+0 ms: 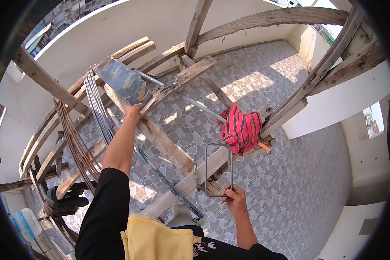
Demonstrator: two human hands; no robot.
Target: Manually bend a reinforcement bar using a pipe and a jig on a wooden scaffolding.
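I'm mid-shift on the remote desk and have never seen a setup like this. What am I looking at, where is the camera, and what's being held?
There is no machine here: these are a person's two bare hands. The only picture comes from a wide fisheye camera worn on that person's head, looking down, so straight edges bend near the rim.

Below is a patterned stone-look floor, crossed by rough wooden beams. On the beams lie a blue cloth and, at the left, grey rods. A red striped cloth is bunched further right.

The right hand holds a bent metal frame upright. The left hand is at the blue cloth's lower end; whether it grips anything is unclear.
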